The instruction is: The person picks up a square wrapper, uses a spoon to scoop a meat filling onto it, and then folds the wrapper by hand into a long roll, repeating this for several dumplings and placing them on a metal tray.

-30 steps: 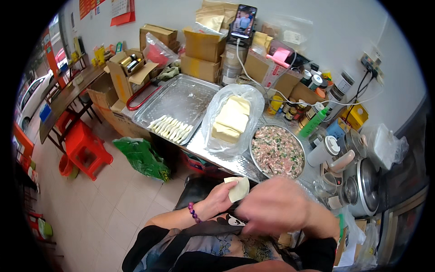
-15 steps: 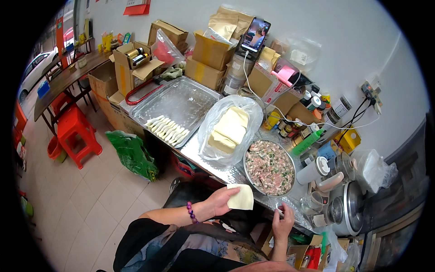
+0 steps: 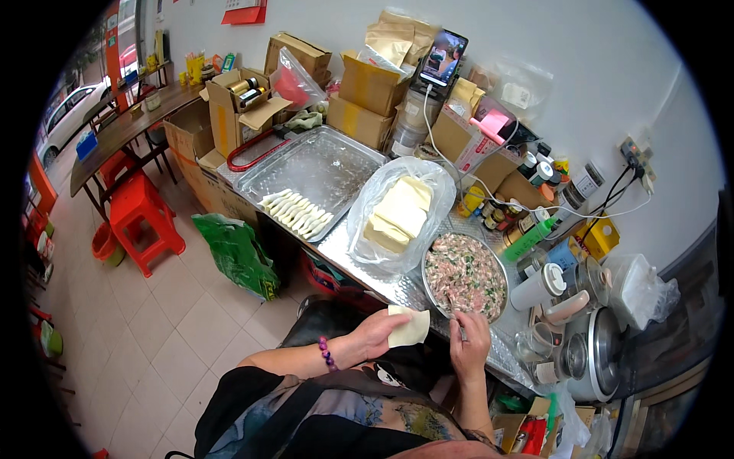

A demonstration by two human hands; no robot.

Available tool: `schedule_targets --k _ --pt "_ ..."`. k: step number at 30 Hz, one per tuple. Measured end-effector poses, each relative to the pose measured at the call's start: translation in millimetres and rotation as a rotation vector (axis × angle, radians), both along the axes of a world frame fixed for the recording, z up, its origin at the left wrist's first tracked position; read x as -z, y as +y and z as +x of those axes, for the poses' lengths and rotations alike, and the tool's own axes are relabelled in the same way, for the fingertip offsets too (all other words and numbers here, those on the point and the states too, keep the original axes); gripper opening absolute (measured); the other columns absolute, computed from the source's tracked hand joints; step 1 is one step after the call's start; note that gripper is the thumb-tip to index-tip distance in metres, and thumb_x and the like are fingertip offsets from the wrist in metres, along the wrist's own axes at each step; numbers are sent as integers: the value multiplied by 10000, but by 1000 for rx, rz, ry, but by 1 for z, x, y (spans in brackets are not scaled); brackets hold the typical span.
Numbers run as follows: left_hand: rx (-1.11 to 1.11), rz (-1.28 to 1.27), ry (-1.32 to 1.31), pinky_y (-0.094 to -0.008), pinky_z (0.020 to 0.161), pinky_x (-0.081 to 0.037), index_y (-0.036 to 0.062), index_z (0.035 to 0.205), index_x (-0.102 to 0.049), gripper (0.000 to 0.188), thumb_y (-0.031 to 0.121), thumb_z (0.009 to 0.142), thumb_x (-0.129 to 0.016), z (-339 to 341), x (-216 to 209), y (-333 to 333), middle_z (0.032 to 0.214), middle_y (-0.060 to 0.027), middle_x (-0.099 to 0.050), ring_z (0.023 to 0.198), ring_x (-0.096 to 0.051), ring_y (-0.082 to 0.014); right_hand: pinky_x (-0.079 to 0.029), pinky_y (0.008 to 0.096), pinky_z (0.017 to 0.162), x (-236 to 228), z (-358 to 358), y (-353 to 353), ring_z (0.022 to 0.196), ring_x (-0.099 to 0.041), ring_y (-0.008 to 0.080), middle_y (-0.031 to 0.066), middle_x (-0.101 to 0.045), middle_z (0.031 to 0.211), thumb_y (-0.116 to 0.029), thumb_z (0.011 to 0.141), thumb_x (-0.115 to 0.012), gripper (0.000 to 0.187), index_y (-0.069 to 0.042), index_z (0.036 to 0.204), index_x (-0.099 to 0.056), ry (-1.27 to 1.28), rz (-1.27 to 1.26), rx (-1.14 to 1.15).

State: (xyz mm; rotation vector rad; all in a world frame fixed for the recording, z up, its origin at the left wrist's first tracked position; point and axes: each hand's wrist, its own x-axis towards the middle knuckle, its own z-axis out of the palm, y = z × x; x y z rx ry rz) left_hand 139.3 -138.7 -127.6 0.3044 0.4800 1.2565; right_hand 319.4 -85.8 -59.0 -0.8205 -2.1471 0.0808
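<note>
A square pale-yellow wrapper [image 3: 409, 329] lies in my left hand [image 3: 376, 334], pinched at its left edge and held before the table's front edge. My right hand [image 3: 471, 340] is at the near rim of a round bowl of minced meat filling with green bits [image 3: 468, 277]. Its fingers are closed on something thin, mostly hidden, so its kind does not show. A stack of wrappers [image 3: 403, 210] sits in a clear plastic bag [image 3: 367, 191] left of the bowl. Farther left, a metal tray [image 3: 306, 157] holds a row of folded wrapped pieces [image 3: 297, 213] along its near edge.
A phone [image 3: 443, 60] stands at the back with a white cable [image 3: 430, 122] trailing rightward. Jars, bottles and a white tumbler [image 3: 537, 287] crowd the right side. Cardboard boxes [image 3: 359, 118] line the wall. A green bag [image 3: 237, 256] and a red stool [image 3: 141, 214] are on the floor at left.
My right hand has moved up from below the bowl to its near rim. The wrapper in my left hand has tilted slightly. The whole view has shifted a little.
</note>
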Motion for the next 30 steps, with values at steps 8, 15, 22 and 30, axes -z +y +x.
schedule_targets --k 8,15,22,30 --pt "-37 -17 -54 -401 935 -432 -4 1242 -431 353 140 941 -316 1 -10 9 1191 -135 -522 1086 -534 -260 -434 379 704 -5 4 5 773 -536 294 122 -584 833 -11 748 -613 116 -2 864 -621 -68 24 -24" --pt "58 -61 -105 -390 924 -437 21 1241 -442 426 310 975 -278 0 -15 10 1183 -118 -535 1088 -534 -247 -450 357 738 -8 23 2 805 -569 299 130 -615 845 12 784 -576 109 0 881 -623 58 37 22" --pt "97 -92 -194 -411 970 -395 -2 1252 -422 421 286 968 -305 4 -6 12 1233 -141 -500 1124 -507 -277 -435 390 762 0 35 6 849 -559 315 141 -595 898 -8 782 -578 170 -5 950 -599 -13 211 248" --pt "58 -165 -159 -400 919 -443 -24 1192 -456 352 218 952 -371 10 2 13 1153 -147 -553 1043 -560 -272 -427 399 756 8 20 -14 855 -558 318 135 -592 897 -33 768 -590 168 -15 935 -595 -58 107 124"
